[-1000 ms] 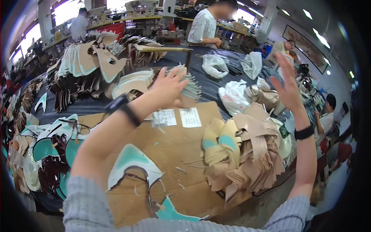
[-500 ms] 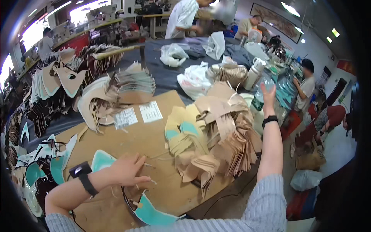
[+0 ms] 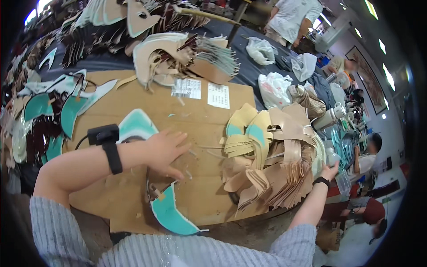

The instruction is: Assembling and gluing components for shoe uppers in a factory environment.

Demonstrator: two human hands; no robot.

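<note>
My left hand (image 3: 165, 150) lies flat, fingers spread, on a curved teal and brown cut piece (image 3: 171, 213) on the brown cardboard sheet (image 3: 133, 102). A black band with a small black box (image 3: 106, 138) is on that wrist. My right hand (image 3: 330, 171) reaches far right, past a big heap of tan and teal cut pieces (image 3: 271, 151), and touches a clear plastic bottle (image 3: 334, 161) at the table edge; whether it grips the bottle is hidden.
More stacks of tan, white and teal cut pieces (image 3: 178, 58) cover the back and left (image 3: 49, 120) of the table. White plastic bags (image 3: 275, 86) and a metal flask (image 3: 327, 118) lie right. People stand at the far table (image 3: 293, 15) and sit lower right (image 3: 367, 162).
My left hand came down from raised in the air and settled onto the teal piece. My right arm dropped and stretched out to the right edge of the table.
</note>
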